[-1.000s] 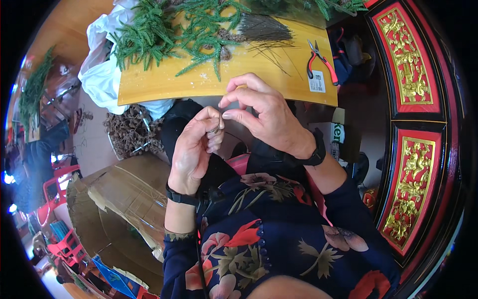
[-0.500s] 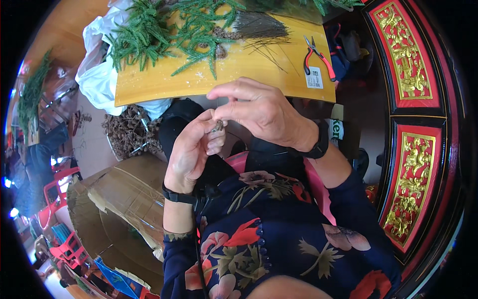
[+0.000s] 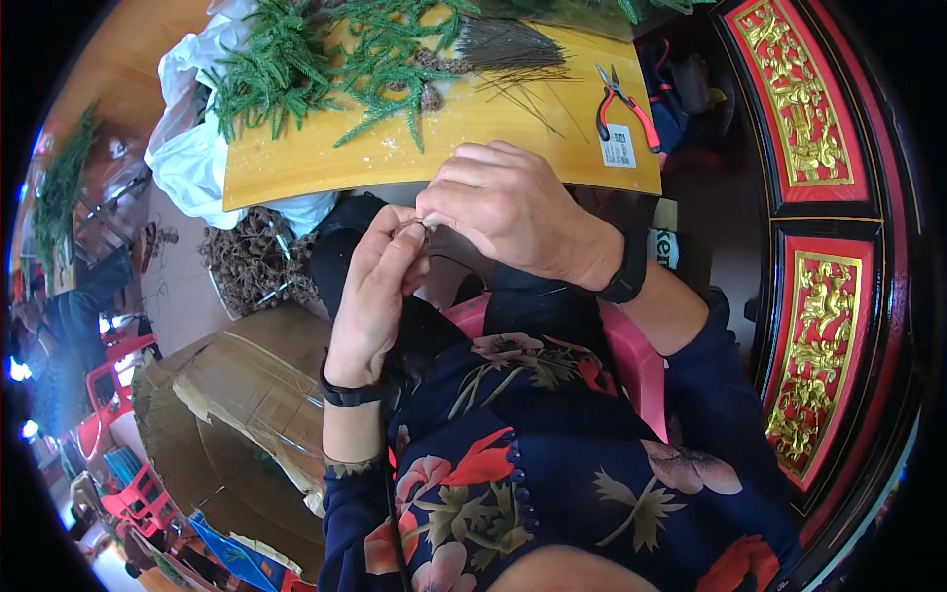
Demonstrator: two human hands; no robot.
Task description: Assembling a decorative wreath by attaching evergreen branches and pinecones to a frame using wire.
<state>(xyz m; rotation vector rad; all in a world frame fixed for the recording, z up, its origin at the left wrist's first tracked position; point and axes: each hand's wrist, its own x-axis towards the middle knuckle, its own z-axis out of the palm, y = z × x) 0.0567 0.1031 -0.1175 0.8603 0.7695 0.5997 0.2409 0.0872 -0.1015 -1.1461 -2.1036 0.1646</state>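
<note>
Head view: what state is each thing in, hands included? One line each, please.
Left hand: pinching a small brown piece
Right hand: bent in against the left hand; grip unclear
Pliers: jaws parted, lying on the table
Cardboard box: open, torn along an edge
Dark wires: heaped, several strewn loose
Green sprigs: piled and spread out
White plastic bag: crumpled

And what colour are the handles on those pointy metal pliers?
The curved handles are red and black, clearest in the head view.
</note>
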